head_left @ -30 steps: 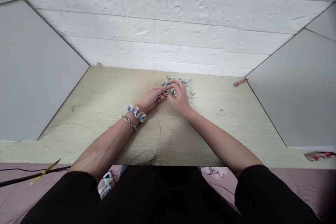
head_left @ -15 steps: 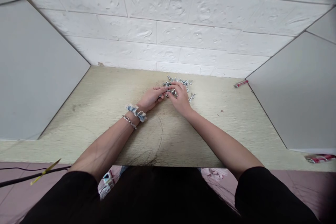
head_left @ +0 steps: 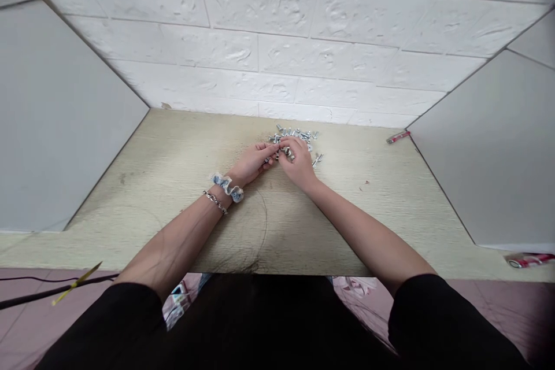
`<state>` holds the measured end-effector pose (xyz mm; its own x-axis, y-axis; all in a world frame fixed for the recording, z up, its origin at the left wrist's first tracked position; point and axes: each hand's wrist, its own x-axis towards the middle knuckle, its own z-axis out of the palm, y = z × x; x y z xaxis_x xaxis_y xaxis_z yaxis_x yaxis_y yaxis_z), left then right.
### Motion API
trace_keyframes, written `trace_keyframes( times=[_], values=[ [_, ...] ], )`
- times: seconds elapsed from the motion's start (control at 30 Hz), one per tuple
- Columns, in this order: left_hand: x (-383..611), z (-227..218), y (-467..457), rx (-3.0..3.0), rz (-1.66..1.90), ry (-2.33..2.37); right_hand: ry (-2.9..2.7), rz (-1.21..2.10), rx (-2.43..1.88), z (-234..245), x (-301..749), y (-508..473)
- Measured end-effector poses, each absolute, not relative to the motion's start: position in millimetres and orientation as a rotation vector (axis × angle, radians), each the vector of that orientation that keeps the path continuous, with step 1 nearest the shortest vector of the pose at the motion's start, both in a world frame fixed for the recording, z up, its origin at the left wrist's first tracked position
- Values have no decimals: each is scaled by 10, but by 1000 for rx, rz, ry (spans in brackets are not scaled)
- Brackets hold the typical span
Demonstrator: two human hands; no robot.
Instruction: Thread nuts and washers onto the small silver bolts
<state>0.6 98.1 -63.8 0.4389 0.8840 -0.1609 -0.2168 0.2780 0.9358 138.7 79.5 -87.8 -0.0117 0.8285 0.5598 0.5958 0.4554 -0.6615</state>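
My left hand [head_left: 252, 163] is closed around a small silver bolt [head_left: 266, 160], only partly showing between the fingers. Its fingertips meet those of my right hand [head_left: 300, 166], which is curled with thumb and fingers pinched together. What the right fingertips grip is too small and covered to make out. Just beyond and under the right hand lies a loose pile of silver bolts and nuts [head_left: 304, 136], partly hidden by its fingers. A few bolts [head_left: 318, 160] lie to the right of that hand.
The pale wooden board [head_left: 182, 150] ends at a white brick-patterned wall [head_left: 286, 52]. Grey panels [head_left: 65, 121] stand on both sides. A red-and-silver cylindrical object [head_left: 398, 137] lies by the right panel, another [head_left: 531, 261] at the front right edge. A black cable [head_left: 56, 295] hangs at left.
Both hands stay in nearly the same place. The fingers have shifted slightly against each other, and the left hand sits a touch further right.
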Motion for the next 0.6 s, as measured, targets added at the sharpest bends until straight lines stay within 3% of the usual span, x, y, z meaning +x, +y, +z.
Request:
trace_keyframes(
  times=[0.6],
  values=[
    [12,-642,979,1024,892,797,-1627,292,-1362,-899,1405,824]
  ],
)
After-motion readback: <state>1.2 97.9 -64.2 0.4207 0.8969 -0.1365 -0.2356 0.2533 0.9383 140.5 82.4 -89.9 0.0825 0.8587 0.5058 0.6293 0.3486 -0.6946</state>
